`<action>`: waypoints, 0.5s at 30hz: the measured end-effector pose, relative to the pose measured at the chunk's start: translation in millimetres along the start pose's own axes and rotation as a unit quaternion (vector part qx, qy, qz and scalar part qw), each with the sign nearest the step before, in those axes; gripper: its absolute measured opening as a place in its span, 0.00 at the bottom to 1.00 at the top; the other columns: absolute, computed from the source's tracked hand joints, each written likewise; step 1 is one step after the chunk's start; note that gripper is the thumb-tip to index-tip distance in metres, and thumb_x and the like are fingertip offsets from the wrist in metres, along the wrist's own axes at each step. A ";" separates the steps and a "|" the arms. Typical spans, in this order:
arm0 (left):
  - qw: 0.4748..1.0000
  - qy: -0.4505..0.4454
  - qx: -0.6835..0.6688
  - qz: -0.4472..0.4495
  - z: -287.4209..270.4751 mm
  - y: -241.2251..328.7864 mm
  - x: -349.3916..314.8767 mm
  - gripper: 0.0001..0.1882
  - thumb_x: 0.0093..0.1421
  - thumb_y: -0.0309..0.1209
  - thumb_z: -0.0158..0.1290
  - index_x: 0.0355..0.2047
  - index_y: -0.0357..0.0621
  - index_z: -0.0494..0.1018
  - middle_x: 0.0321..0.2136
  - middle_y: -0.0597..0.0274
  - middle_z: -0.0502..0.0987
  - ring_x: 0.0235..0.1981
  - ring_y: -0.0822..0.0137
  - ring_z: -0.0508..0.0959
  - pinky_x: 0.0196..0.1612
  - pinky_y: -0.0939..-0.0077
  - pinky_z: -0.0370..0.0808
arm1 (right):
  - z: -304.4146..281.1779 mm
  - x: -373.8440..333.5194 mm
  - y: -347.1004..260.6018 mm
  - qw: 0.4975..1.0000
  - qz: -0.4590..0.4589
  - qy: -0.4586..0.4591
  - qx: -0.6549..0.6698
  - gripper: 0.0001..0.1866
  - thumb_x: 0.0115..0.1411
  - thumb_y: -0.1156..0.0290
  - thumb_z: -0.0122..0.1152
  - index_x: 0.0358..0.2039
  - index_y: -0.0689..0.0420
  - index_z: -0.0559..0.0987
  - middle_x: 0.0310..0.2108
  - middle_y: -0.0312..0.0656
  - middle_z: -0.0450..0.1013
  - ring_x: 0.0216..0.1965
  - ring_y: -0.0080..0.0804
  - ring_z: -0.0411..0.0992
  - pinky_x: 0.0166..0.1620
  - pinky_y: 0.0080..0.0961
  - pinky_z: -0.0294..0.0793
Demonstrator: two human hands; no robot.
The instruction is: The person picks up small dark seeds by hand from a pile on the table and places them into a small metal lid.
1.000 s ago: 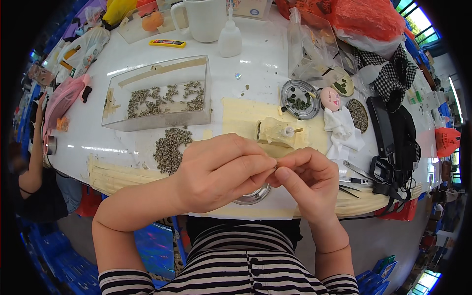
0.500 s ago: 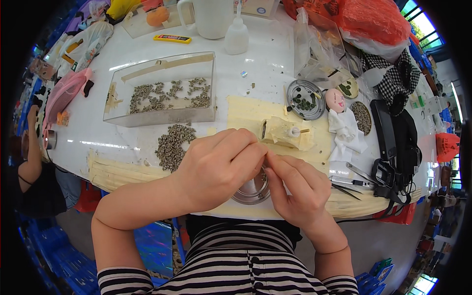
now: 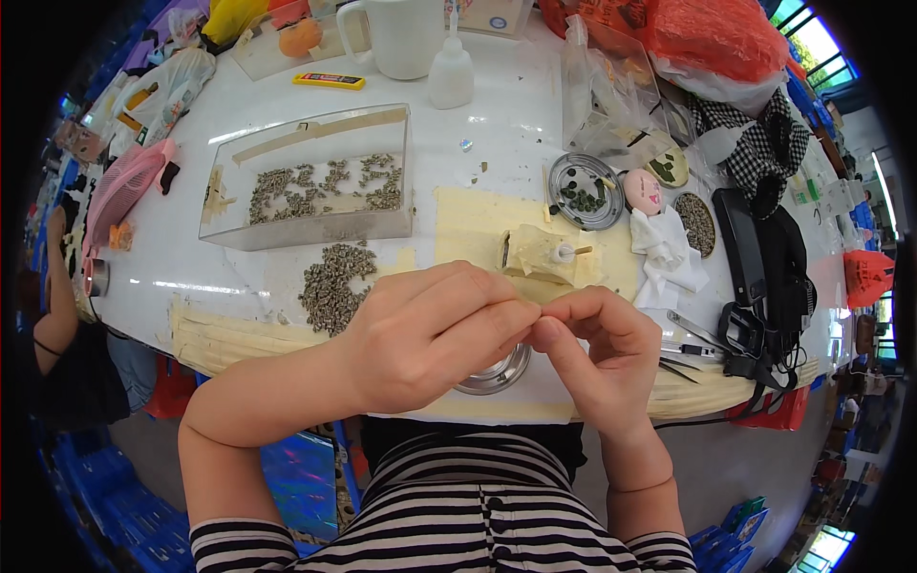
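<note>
My left hand [image 3: 430,334] and my right hand [image 3: 607,353] meet fingertip to fingertip above the table's near edge. Both are closed in a pinch, and whatever sits between the fingertips is too small or hidden to make out. Under them lies a round metal dish [image 3: 499,374], mostly covered by my left hand. Just beyond my fingers stands a block wrapped in cream tape [image 3: 535,256], with a thin stick poking out of a white piece on it. To the left of my left hand is a heap of small grey metal parts [image 3: 334,285].
A clear box [image 3: 315,229] holds more small parts. Right of the block are a round tin of dark green pieces [image 3: 585,191], a crumpled white tissue [image 3: 664,250], tweezers [image 3: 695,330] and a black strap bag [image 3: 764,277]. A white squeeze bottle [image 3: 451,76] stands at the back.
My right hand has shifted slightly right, its fingers now more arched, and my left hand's fingers reach further right. The fingertips still meet. The view has shifted slightly.
</note>
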State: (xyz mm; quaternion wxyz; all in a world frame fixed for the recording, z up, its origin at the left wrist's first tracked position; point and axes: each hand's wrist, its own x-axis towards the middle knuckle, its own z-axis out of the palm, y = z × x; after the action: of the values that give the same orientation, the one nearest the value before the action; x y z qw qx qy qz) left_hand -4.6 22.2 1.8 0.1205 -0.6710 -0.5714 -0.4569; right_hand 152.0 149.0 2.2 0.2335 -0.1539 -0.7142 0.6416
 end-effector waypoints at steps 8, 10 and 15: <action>0.992 -0.031 -0.096 -0.078 -4.2 1.4 3.2 0.13 0.47 0.19 0.67 0.35 0.40 0.82 0.29 0.60 0.80 0.25 0.67 0.80 0.24 0.78 0.76 | -8.9 0.5 -3.7 0.983 0.097 -0.056 0.143 0.05 0.65 0.77 0.60 0.39 0.66 0.78 0.33 0.40 0.79 0.33 0.22 0.78 0.39 0.18 0.79; 0.989 -0.033 -0.120 -0.083 -4.7 -0.5 2.6 0.13 0.48 0.18 0.66 0.35 0.40 0.82 0.29 0.60 0.80 0.25 0.68 0.80 0.25 0.78 0.76 | -11.1 2.0 -2.7 0.976 0.117 -0.075 0.169 0.06 0.66 0.76 0.60 0.39 0.66 0.78 0.33 0.40 0.79 0.34 0.23 0.78 0.39 0.18 0.79; 0.983 -0.028 -0.163 -0.085 -2.7 -3.8 1.8 0.12 0.50 0.17 0.66 0.36 0.38 0.82 0.30 0.58 0.81 0.26 0.70 0.80 0.26 0.81 0.77 | -13.1 4.6 -1.5 0.966 0.140 -0.100 0.196 0.07 0.67 0.73 0.58 0.41 0.65 0.77 0.32 0.39 0.78 0.34 0.23 0.78 0.39 0.19 0.78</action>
State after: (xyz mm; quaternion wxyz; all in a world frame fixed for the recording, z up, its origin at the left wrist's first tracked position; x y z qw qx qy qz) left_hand -9.3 22.7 3.2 -0.0455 -0.6429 -0.5475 -0.5336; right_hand 155.2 162.3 5.3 0.0947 -0.1389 -0.5657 0.8073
